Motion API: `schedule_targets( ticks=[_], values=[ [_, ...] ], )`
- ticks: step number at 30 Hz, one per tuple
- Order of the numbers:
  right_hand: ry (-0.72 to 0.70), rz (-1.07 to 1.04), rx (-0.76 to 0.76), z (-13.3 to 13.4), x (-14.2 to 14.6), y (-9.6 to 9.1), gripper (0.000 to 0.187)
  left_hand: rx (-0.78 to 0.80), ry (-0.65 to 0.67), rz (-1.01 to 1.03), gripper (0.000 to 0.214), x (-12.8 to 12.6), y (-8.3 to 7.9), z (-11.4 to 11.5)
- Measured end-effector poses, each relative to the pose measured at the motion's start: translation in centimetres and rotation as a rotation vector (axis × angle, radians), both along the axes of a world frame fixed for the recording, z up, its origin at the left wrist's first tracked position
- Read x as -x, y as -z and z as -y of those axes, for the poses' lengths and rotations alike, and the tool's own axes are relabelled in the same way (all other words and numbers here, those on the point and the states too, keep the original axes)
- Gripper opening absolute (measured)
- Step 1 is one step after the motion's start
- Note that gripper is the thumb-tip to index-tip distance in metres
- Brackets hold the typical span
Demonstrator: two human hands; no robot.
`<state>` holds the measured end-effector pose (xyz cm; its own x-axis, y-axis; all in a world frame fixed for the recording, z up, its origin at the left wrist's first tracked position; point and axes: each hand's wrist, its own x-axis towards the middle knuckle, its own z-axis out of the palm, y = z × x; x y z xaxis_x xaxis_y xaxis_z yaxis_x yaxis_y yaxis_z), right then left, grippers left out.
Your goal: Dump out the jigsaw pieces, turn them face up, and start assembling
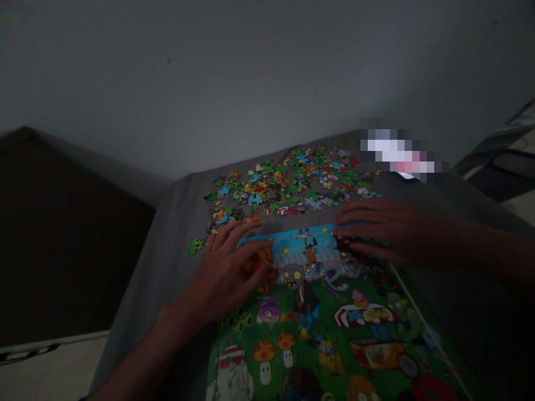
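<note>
A cartoon puzzle board (309, 334) lies in front of me, printed with green lawn, a blue sky strip, zombies and plants. My left hand (229, 267) rests over its far left corner, fingers stretched out and apart. Across from it, my right hand (376, 228) lies over the far right corner, its fingers extended and nearly flat. Neither hand appears to hold anything. Just beyond the board spreads a heap of loose jigsaw pieces (280, 184), mostly green with some blue, red and orange. One green piece (195, 247) lies to the left of my left hand.
A grey cloth (154, 278) covers the table. A pale wall (251, 83) rises behind it. At the back right lies a bright, pixelated phone-like object (397, 153). A dark panel (62, 239) stands at left. The light is dim.
</note>
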<state>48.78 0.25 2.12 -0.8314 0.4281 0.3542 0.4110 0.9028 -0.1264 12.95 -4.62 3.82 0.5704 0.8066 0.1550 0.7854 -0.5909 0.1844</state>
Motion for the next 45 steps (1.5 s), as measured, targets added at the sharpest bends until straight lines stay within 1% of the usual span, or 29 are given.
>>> schedule_targets(
  ticks=[7,15,18,21,24,27,29,31,33,35,37,40,42,45],
  values=[
    [-0.005,-0.03,0.021,0.0,0.4,-0.4,0.03,0.019,0.028,-0.025,0.033,-0.1,0.5,0.0],
    [0.0,-0.009,0.016,0.1,0.2,-0.4,0.03,0.045,0.04,-0.011,0.031,-0.1,0.6,-0.1],
    [-0.003,-0.012,0.009,0.1,0.2,-0.4,0.03,0.048,0.039,-0.028,0.033,-0.2,0.4,0.1],
    [-0.01,-0.005,-0.008,0.0,0.1,-0.3,0.029,0.019,0.025,-0.037,0.034,0.1,-0.2,0.0],
    [-0.022,-0.01,-0.03,-0.1,0.0,-0.2,0.03,-0.042,-0.036,-0.031,0.034,2.0,-1.1,-1.0],
    [-0.026,-0.009,-0.024,-0.1,0.0,-0.1,0.031,-0.096,-0.18,-0.006,0.038,6.0,-1.8,-2.5],
    [-0.018,-0.013,-0.01,0.0,0.0,-0.2,0.03,-0.018,-0.293,-0.055,0.048,9.1,-2.0,-3.3],
    [-0.012,-0.015,-0.007,0.0,0.1,-0.2,0.03,0.106,-0.383,-0.06,0.05,11.7,-2.1,-3.5],
    [-0.012,-0.012,-0.012,0.1,0.2,-0.2,0.029,0.202,-0.396,-0.039,0.048,13.3,-1.9,-3.5],
    [-0.008,-0.01,-0.01,0.1,0.2,-0.1,0.029,0.244,-0.355,-0.02,0.043,13.9,-1.7,-3.3],
    [-0.004,-0.019,-0.001,0.1,0.1,0.1,0.03,0.25,-0.307,-0.015,0.038,13.7,-1.4,-3.3],
    [-0.007,-0.043,0.003,0.0,0.0,0.2,0.031,0.25,-0.304,0.002,0.038,13.1,-1.2,-3.4],
    [-0.016,-0.045,0.011,0.0,0.1,0.1,0.031,0.273,-0.324,0.022,0.037,12.7,-1.4,-3.5],
    [-0.026,-0.024,0.016,-0.1,0.3,-0.2,0.029,0.292,-0.325,0.046,0.022,11.5,-2.4,-3.4]
  ],
)
